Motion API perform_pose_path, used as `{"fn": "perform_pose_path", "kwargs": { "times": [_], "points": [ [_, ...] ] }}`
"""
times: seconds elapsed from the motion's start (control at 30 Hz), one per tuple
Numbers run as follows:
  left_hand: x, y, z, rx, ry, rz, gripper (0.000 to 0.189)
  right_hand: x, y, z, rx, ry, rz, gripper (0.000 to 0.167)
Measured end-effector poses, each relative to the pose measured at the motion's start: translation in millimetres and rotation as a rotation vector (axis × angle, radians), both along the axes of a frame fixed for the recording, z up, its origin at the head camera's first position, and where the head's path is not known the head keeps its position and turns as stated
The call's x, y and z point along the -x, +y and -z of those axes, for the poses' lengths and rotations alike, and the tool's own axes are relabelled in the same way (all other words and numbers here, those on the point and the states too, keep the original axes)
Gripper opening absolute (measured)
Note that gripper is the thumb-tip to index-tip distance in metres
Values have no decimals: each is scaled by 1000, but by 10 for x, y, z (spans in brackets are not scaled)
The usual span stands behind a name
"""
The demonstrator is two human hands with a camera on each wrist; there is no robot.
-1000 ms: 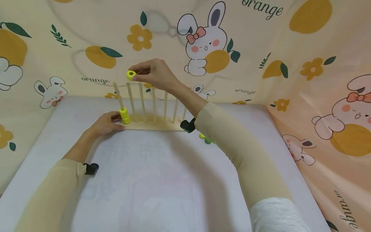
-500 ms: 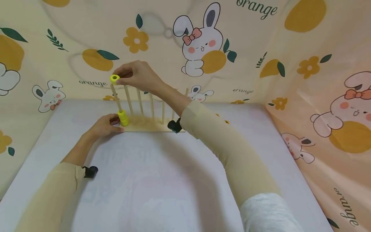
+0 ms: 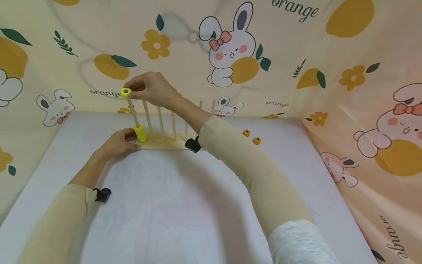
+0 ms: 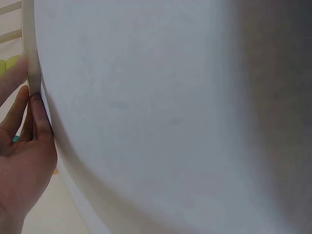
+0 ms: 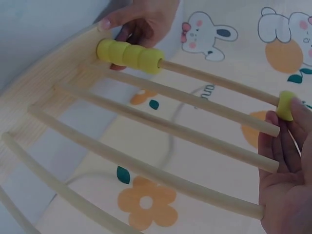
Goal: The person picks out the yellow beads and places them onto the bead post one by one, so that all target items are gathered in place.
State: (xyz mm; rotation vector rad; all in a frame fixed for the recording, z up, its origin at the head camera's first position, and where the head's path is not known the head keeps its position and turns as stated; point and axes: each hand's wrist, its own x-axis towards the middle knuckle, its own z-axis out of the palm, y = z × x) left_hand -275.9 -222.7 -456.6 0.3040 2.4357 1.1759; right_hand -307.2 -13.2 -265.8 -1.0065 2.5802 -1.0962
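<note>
A wooden peg rack stands at the back of the table, its flat base bearing a row of upright pegs. Several yellow beads are stacked at the foot of the leftmost peg. At this peg's top, my right hand pinches another yellow bead between thumb and fingers. The right wrist view has that bead right at the peg's tip. My left hand grips the left end of the base, thumb at the front edge and fingers behind, beside the stack.
Two orange beads lie on the white table right of the rack. My right forearm hides part of the rack and table. A printed rabbit-and-orange cloth hangs behind and along the sides.
My right hand has moved left and slightly down with the yellow bead, from above the second peg to the leftmost peg's tip. The orange beads came into view. My left hand stays put.
</note>
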Motion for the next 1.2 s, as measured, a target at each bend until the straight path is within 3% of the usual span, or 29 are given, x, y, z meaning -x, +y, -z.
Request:
{"fn": "perform_pose_path", "kwargs": {
  "times": [0.3,0.63,1.2],
  "points": [
    [-17,4,-51,-19,13,0,80,26,-19,-5,-48,-40,25,34],
    [1,-3,5,-21,16,0,81,16,-5,-5,-54,-67,48,33],
    [-12,22,-1,-19,8,-15,79,16,178,-58,192,-63,45,28]
  ]
}}
